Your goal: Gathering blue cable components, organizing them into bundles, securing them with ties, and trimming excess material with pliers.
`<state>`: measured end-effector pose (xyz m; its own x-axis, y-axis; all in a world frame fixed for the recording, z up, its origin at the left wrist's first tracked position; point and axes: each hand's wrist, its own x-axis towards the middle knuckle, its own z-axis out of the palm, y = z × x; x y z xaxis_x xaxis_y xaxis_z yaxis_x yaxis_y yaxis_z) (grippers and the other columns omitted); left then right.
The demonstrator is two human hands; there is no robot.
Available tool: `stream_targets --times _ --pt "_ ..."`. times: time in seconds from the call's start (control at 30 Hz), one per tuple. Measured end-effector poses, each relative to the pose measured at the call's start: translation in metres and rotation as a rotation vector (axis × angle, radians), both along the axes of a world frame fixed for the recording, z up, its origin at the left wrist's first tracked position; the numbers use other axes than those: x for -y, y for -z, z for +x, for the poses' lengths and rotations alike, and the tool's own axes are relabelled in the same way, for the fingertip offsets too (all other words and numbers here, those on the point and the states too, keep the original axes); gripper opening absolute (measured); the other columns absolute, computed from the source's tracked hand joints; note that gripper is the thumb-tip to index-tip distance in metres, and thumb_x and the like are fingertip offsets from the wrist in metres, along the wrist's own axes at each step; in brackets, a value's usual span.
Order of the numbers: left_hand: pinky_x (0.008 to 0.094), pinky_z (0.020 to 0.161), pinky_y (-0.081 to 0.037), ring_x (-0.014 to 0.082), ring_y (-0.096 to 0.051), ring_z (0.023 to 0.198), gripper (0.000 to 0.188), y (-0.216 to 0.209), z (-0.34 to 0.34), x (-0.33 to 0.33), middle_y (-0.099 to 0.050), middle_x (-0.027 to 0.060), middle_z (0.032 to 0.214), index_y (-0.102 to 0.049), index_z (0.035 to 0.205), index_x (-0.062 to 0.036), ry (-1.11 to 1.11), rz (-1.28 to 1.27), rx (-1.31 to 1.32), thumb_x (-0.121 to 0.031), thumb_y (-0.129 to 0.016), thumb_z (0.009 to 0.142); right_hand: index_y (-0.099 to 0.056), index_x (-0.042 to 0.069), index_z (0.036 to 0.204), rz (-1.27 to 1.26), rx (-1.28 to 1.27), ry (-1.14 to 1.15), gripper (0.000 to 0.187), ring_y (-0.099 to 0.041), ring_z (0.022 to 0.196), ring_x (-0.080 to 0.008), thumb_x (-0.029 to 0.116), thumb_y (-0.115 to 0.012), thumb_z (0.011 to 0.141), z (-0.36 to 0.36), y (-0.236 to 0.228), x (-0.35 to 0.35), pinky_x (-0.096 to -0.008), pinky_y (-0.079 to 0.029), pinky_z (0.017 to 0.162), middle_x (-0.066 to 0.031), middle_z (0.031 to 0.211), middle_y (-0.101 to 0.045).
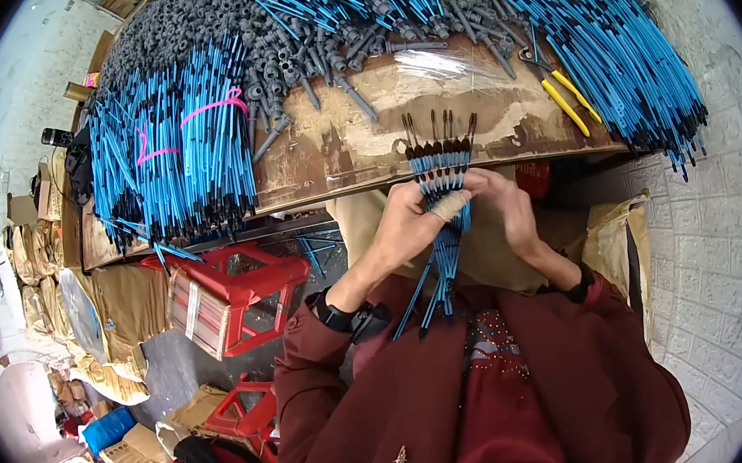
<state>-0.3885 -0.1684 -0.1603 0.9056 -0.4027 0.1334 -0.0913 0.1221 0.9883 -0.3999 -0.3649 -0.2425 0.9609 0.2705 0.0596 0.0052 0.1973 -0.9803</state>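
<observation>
— What did the hands have?
— The left hand (406, 224) and right hand (507, 209) gripped a fan of blue rods (444, 215), black tips lined up over the worn table (336, 145) edge.
— And around them?
— Blue rod bundles (171, 152) lay left, yellow pliers (568, 96) right, grey fittings (283, 61) behind, a red stool (234, 294) below.

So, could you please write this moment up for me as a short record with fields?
Setting: worn wooden workbench seen from above.
Left hand: grips a fanned row of blue cables, a bandaged finger across them.
Right hand: closed on the same blue cables from the other side.
Cable ends: black tips rest at the bench's near edge; the tails hang toward the lap.
On bench: bundled blue cables tied with pink bands at left, loose blue cables at right, grey connectors, yellow-handled pliers.
Below bench: red plastic stool.
</observation>
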Motion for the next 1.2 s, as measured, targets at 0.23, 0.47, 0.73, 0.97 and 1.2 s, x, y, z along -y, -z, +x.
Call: stream_targets --times 0.23,0.47,0.73,0.97,1.2 --pt "0.0259 0.081 -0.050 0.0118 -0.063 0.094 0.020 0.002 0.016 0.002 -0.070 0.0049 0.100 -0.066 0.112 -0.0007 0.013 -0.003 -0.021 -0.004 -0.063 0.092 -0.066 -0.001 0.113 -0.448 0.637 -0.045 0.025 -0.060 0.110 -0.0197 0.010 -0.064 0.090 0.043 -0.116 -0.002 -0.0319 -0.044 0.096 -0.0133 0.123 -0.063" --pt "0.0236 0.076 -0.048 0.0095 -0.060 0.086 0.024 0.026 0.025 -0.009 -0.067 0.0037 0.100 -0.064 0.112 -0.0002 -0.028 -0.091 -0.043 -0.005 -0.069 0.088 -0.069 0.002 0.109 -0.403 0.388 -0.214 0.024 -0.061 0.100 -0.0178 0.016 -0.067 0.090 0.060 -0.132 -0.027 -0.0301 -0.049 0.084 -0.0091 0.112 -0.066" --pt "0.0368 0.093 -0.047 0.0242 -0.058 0.109 0.051 -0.002 0.015 -0.028 -0.061 0.0125 0.120 -0.057 0.124 -0.0031 -0.352 0.328 0.270 -0.013 -0.078 0.078 -0.069 0.004 0.111 -0.339 0.294 -0.203 0.022 -0.062 0.093 -0.0100 0.015 -0.065 0.093 0.082 -0.148 -0.035 -0.0269 -0.049 0.081 -0.0055 0.103 -0.070" --pt "0.0447 0.108 -0.040 0.0326 -0.048 0.130 0.061 0.007 0.034 -0.021 -0.054 0.0162 0.135 -0.058 0.128 -0.0082 -0.141 0.604 0.311 -0.020 -0.081 0.072 -0.071 0.006 0.102 -0.403 0.465 -0.254 0.017 -0.064 0.096 -0.0173 0.016 -0.068 0.088 0.060 -0.120 -0.035 -0.0318 -0.049 0.083 -0.0089 0.102 -0.069" --pt "0.0437 0.114 -0.032 0.0281 -0.041 0.137 0.056 0.016 0.044 -0.022 -0.050 0.0115 0.143 -0.060 0.129 -0.0106 0.009 0.748 0.835 -0.033 -0.069 0.079 -0.072 0.010 0.102 -0.433 0.721 -0.297 0.024 -0.059 0.108 -0.0281 0.009 -0.073 0.079 0.040 -0.080 -0.022 -0.0391 -0.048 0.091 -0.0072 0.118 -0.062"
